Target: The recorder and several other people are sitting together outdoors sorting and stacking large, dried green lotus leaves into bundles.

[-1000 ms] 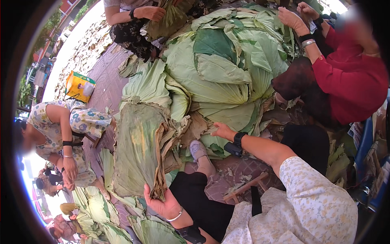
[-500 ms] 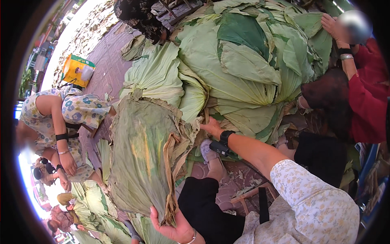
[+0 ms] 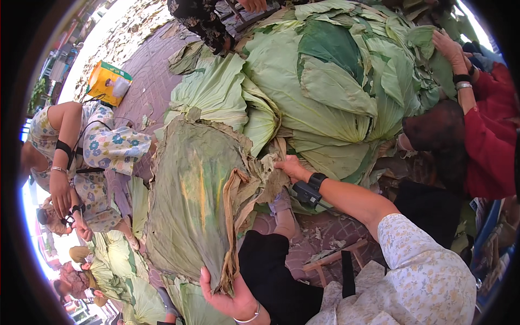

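A large, limp, brownish-green lotus leaf with yellow streaks hangs folded in front of me. My left hand is closed round its narrow gathered end, near the lower edge of the view. My right hand pinches the crumpled, torn rim on the far right side of the same leaf. A dry brown fold runs down the leaf's right side. Just beyond my right hand lies a big heap of flattened green lotus leaves, layered over each other.
At the left sits a person in a flowered dress, near a yellow bag. Another person, in a red top, touches the heap at the right. Someone in dark patterned trousers is at the far side. Leaf scraps litter the paving.
My right hand has drawn the leaf's rim slightly to the right, stretching it out. My left hand stays at the gathered end. The person at left has shifted their arms.
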### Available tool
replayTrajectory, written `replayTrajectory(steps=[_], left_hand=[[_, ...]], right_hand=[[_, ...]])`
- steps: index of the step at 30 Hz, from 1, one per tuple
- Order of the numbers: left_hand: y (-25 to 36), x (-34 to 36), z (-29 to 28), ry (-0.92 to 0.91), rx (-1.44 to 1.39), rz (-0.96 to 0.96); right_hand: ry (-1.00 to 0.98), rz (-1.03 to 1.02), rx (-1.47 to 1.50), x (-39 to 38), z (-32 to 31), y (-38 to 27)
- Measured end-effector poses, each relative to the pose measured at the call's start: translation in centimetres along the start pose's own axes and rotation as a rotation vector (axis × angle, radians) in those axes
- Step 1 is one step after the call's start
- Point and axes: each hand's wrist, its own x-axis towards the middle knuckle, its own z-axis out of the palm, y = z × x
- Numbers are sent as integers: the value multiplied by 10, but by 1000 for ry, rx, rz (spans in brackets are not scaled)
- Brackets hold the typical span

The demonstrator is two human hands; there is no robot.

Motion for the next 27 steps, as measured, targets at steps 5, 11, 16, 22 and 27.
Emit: replayTrajectory(steps=[5,11,16,22,27], left_hand=[[5,-6,0,-14,-28,-45],[8,-5,-3,-111,-81,-130],[15,-6,-8,-134,-60,-126],[11,-14,-2,-149,-20,-169],[1,-16,-3,-147,40,-172]], right_hand=[[-282,84,556,-45,-50,-21],[-240,16,406,-125,-93,-59],[-233,-3,359,-167,-160,-66],[131,70,-46,-149,-293,-10],[850,-60,-976,-179,-281,8]])
